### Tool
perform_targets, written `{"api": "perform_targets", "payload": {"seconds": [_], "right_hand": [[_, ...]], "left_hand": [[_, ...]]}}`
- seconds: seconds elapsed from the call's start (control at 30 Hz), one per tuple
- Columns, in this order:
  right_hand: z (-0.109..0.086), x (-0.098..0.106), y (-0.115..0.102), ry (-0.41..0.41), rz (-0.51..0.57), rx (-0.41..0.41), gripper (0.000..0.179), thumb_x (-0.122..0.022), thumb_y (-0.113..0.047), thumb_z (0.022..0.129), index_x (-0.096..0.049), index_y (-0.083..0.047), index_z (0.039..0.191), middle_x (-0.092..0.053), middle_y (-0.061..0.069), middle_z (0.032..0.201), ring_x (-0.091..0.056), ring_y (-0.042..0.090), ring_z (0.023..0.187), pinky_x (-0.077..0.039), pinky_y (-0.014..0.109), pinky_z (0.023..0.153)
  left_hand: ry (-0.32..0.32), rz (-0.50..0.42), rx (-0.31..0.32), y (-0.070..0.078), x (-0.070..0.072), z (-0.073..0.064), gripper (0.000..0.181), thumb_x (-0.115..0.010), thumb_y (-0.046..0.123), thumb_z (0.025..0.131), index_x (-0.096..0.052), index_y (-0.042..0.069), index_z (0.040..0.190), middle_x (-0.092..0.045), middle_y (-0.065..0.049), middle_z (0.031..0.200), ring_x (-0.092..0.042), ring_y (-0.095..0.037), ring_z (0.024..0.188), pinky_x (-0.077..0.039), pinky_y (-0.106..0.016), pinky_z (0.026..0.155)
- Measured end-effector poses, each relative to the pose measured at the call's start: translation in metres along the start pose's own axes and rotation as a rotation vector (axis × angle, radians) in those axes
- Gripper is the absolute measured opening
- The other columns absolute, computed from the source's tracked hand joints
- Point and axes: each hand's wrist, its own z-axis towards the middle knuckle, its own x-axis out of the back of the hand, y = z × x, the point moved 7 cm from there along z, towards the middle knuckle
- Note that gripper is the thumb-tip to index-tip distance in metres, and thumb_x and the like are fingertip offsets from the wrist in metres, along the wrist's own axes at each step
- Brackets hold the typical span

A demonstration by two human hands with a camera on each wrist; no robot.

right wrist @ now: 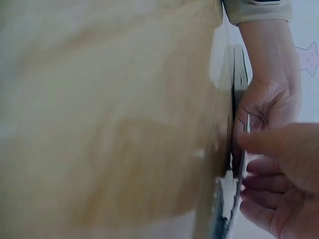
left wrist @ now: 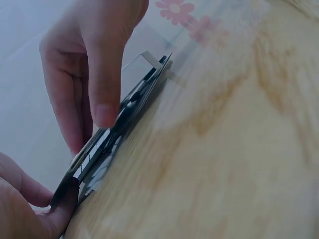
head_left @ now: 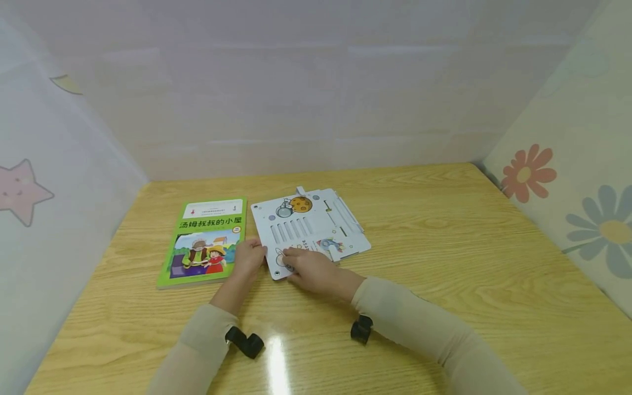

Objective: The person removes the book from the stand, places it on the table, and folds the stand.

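A folded white book stand [head_left: 291,230] with printed astronaut, planet and rocket lies slightly turned on the table, its left side raised a little. My left hand [head_left: 250,256] pinches its left edge, thumb under and fingers above, as the left wrist view shows. My right hand [head_left: 312,270] holds the near edge, fingers over the printed face and thumb [left wrist: 105,113] at the rim. The left hand's wrist also appears in the right wrist view, beyond the stand's thin edge. Beside the stand on the left lies a green-bordered picture book [head_left: 207,241], cover up.
The wooden table [head_left: 469,247] extends to the right and toward me. A pale wall [head_left: 316,109] stands behind it, with flower-printed and star-printed panels at the sides. Black camera mounts [head_left: 361,329] sit on both wrists.
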Motion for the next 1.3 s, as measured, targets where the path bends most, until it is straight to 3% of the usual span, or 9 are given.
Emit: {"api": "perform_targets", "payload": {"seconds": [0.17,0.37,0.5,0.6,0.7,0.87,1.3], "right_hand": [[-0.011,0.019,0.019,0.044,0.023,-0.021,0.044,-0.055,-0.026,0.084,-0.049,-0.003,0.121,-0.044,0.010,0.126,-0.038,0.020,0.116,-0.029,0.030,0.095],[-0.037,0.045,0.083,0.126,0.063,-0.215,0.065,-0.057,-0.034,0.082,-0.033,0.003,0.129,-0.031,0.018,0.133,-0.027,0.029,0.121,-0.023,0.038,0.098],[-0.057,0.039,0.125,0.066,0.087,-0.322,0.077,-0.057,-0.040,0.081,-0.022,0.006,0.132,-0.023,0.024,0.135,-0.022,0.034,0.123,-0.021,0.042,0.098],[-0.067,0.030,0.141,0.001,0.112,-0.333,0.080,-0.058,-0.040,0.080,-0.021,0.008,0.132,-0.025,0.026,0.133,-0.025,0.035,0.121,-0.023,0.043,0.097],[-0.073,0.025,0.146,-0.018,0.149,-0.329,0.080,-0.060,-0.038,0.079,-0.022,0.009,0.131,-0.029,0.025,0.131,-0.030,0.035,0.118,-0.026,0.043,0.096],[-0.074,0.026,0.144,0.019,0.190,-0.323,0.078,-0.061,-0.036,0.079,-0.023,0.009,0.131,-0.030,0.024,0.131,-0.032,0.034,0.117,-0.028,0.042,0.095],[-0.070,0.025,0.139,0.059,0.172,-0.268,0.072,-0.064,-0.029,0.077,-0.031,0.010,0.128,-0.037,0.024,0.126,-0.038,0.034,0.113,-0.032,0.041,0.092]], "left_hand": [[-0.017,0.017,-0.016,0.000,-0.002,0.001,0.028,-0.045,-0.003,0.081,-0.053,-0.011,0.107,-0.053,-0.024,0.104,-0.049,-0.026,0.091,-0.042,-0.033,0.077],[-0.020,0.016,-0.011,0.000,-0.002,0.002,0.029,-0.045,-0.002,0.082,-0.051,-0.011,0.109,-0.052,-0.024,0.106,-0.049,-0.027,0.093,-0.042,-0.033,0.078],[-0.019,0.003,-0.013,0.001,-0.002,0.002,0.029,-0.044,-0.003,0.082,-0.051,-0.012,0.109,-0.052,-0.026,0.106,-0.051,-0.029,0.093,-0.043,-0.034,0.079],[-0.019,0.010,-0.009,0.000,-0.001,0.003,0.029,-0.045,-0.002,0.082,-0.051,-0.012,0.109,-0.052,-0.025,0.105,-0.051,-0.028,0.093,-0.043,-0.033,0.078],[-0.025,0.024,-0.009,0.000,-0.001,0.002,0.029,-0.045,-0.001,0.083,-0.051,-0.011,0.109,-0.053,-0.024,0.105,-0.050,-0.027,0.092,-0.043,-0.033,0.077],[-0.027,0.028,-0.012,-0.001,-0.002,0.003,0.029,-0.046,-0.001,0.082,-0.051,-0.011,0.109,-0.053,-0.024,0.104,-0.050,-0.027,0.091,-0.043,-0.033,0.077],[-0.014,0.031,-0.030,0.000,-0.001,0.003,0.027,-0.046,-0.001,0.081,-0.054,-0.011,0.105,-0.056,-0.023,0.099,-0.052,-0.025,0.085,-0.043,-0.031,0.072]]}}
